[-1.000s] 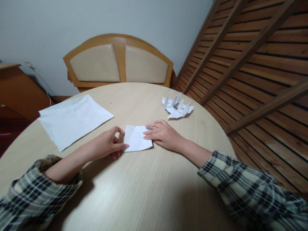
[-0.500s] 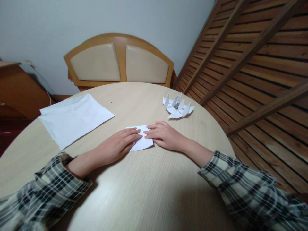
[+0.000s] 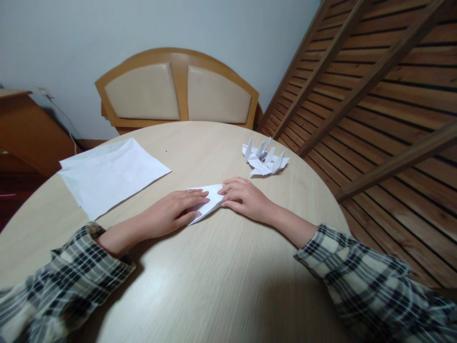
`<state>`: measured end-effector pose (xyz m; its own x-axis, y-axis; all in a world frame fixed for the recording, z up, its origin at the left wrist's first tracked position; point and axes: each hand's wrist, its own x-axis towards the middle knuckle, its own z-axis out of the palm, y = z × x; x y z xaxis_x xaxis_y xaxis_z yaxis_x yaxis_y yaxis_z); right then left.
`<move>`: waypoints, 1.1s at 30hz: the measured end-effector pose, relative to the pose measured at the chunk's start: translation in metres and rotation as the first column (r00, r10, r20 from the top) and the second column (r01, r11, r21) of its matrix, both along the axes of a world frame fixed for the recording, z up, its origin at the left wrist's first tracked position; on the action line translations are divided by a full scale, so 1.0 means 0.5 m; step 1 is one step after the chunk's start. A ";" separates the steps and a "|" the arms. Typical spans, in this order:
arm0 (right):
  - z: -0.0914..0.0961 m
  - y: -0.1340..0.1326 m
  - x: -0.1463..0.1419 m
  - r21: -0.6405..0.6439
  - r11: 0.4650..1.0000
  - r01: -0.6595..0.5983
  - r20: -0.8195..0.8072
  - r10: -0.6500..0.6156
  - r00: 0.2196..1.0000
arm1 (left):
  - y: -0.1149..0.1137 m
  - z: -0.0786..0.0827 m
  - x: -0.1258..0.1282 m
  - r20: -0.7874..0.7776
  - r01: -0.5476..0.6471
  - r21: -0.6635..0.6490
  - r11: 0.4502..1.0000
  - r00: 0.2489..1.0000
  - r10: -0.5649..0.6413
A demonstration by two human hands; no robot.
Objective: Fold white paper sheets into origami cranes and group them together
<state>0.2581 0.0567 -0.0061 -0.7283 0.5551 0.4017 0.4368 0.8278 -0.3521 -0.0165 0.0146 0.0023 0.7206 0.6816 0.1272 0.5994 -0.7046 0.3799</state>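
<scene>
A small folded sheet of white paper (image 3: 210, 196) lies on the table in front of me, its lower right part turned up so that the near edge runs diagonally. My left hand (image 3: 174, 209) rests on the paper's left side with fingers stretched out, pressing it to the table. At the right end, my right hand (image 3: 246, 197) pinches the paper's edge between thumb and fingers. The fingertips hide that corner in part.
Several white folded paper birds (image 3: 266, 159) stand at the table's back right. Larger white sheets (image 3: 116, 176) lie at the left. Behind the round table (image 3: 214, 286) is a chair with a padded back (image 3: 182, 90); a slatted wooden panel (image 3: 374, 95) rises at the right.
The paper's lower right corner has been lifted and folded upward. My right hand has shifted slightly and now pinches there instead of lying flat. My left hand has spread its thumb toward me.
</scene>
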 end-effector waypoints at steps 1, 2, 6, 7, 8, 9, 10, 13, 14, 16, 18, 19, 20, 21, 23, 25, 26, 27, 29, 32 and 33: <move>-0.001 -0.001 0.000 -0.003 1.000 0.024 -0.004 -0.024 1.000 | 0.001 0.003 -0.003 -0.001 0.020 -0.016 1.000 1.000 -0.020; -0.003 -0.002 -0.001 -0.011 0.999 0.051 -0.007 -0.051 0.999 | 0.002 0.005 -0.005 -0.001 0.034 -0.029 0.999 0.999 -0.034; -0.004 -0.009 -0.003 -0.066 0.987 0.144 -0.010 -0.145 0.989 | 0.000 0.011 -0.010 0.022 0.051 -0.069 0.996 0.999 -0.050; -0.003 -0.010 -0.004 -0.078 0.984 0.162 -0.007 -0.163 0.987 | -0.001 0.012 -0.010 0.030 0.058 -0.079 0.995 0.998 -0.056; -0.002 -0.012 -0.006 -0.087 0.980 0.180 -0.002 -0.181 0.984 | -0.002 0.014 -0.010 0.033 0.064 -0.090 0.994 0.998 -0.061; -0.001 -0.014 -0.009 -0.094 0.976 0.195 0.004 -0.196 0.981 | -0.003 0.016 -0.011 0.035 0.067 -0.102 0.993 0.997 -0.064; -0.001 -0.016 -0.012 -0.098 0.973 0.209 0.012 -0.209 0.978 | -0.003 0.018 -0.011 0.039 0.067 -0.113 0.991 0.997 -0.063; 0.000 -0.022 -0.021 -0.099 0.966 0.240 0.035 -0.238 0.971 | -0.005 0.022 -0.013 0.082 0.055 -0.144 0.988 0.996 -0.044; 0.000 -0.023 -0.023 -0.097 0.964 0.247 0.040 -0.245 0.969 | -0.005 0.023 -0.013 0.103 0.051 -0.151 0.987 0.994 -0.035; -0.001 -0.026 -0.027 -0.089 0.962 0.259 0.047 -0.256 0.966 | -0.006 0.022 -0.010 0.131 0.028 -0.158 0.987 0.991 -0.007; -0.002 -0.028 -0.029 -0.079 0.960 0.268 0.054 -0.264 0.963 | -0.007 0.018 -0.003 0.147 -0.017 -0.146 0.989 0.988 0.038; -0.002 -0.029 -0.030 -0.072 0.960 0.272 0.058 -0.268 0.962 | -0.008 0.016 0.002 0.152 -0.042 -0.129 0.991 0.986 0.062; -0.002 -0.029 -0.032 -0.065 0.959 0.274 0.064 -0.270 0.961 | -0.009 0.014 0.007 0.154 -0.068 -0.105 0.992 0.984 0.084; -0.002 -0.029 -0.033 -0.057 0.960 0.276 0.069 -0.272 0.960 | -0.010 0.013 0.013 0.151 -0.090 -0.074 0.993 0.983 0.100; -0.001 -0.030 -0.036 -0.044 0.960 0.277 0.075 -0.274 0.959 | -0.011 0.009 0.024 0.134 -0.134 -0.014 0.991 0.982 0.135; 0.001 -0.031 -0.040 -0.037 0.960 0.277 0.078 -0.274 0.959 | -0.011 0.006 0.031 0.113 -0.167 0.038 0.985 0.980 0.162; 0.003 -0.032 -0.041 -0.036 0.959 0.279 0.082 -0.276 0.958 | -0.011 0.005 0.034 0.104 -0.171 0.060 0.983 0.981 0.165; 0.004 -0.033 -0.042 -0.036 0.958 0.285 0.089 -0.281 0.956 | -0.010 0.003 0.035 0.099 -0.168 0.080 0.983 0.982 0.160; 0.007 -0.035 -0.044 -0.034 0.953 0.301 0.112 -0.296 0.949 | -0.008 0.000 0.035 0.092 -0.148 0.104 0.984 0.986 0.138; 0.008 -0.037 -0.044 -0.021 0.946 0.324 0.126 -0.319 0.939 | -0.006 -0.002 0.033 0.086 -0.122 0.096 0.988 0.990 0.113; 0.007 -0.037 -0.044 -0.017 0.945 0.326 0.126 -0.321 0.939 | -0.006 -0.002 0.032 0.083 -0.114 0.087 0.990 0.991 0.106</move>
<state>0.2363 0.0383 -0.0024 -0.5482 0.7816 0.2977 0.7197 0.6222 -0.3081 -0.0007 0.0118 0.0015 0.6273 0.7391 0.2455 0.6460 -0.6699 0.3660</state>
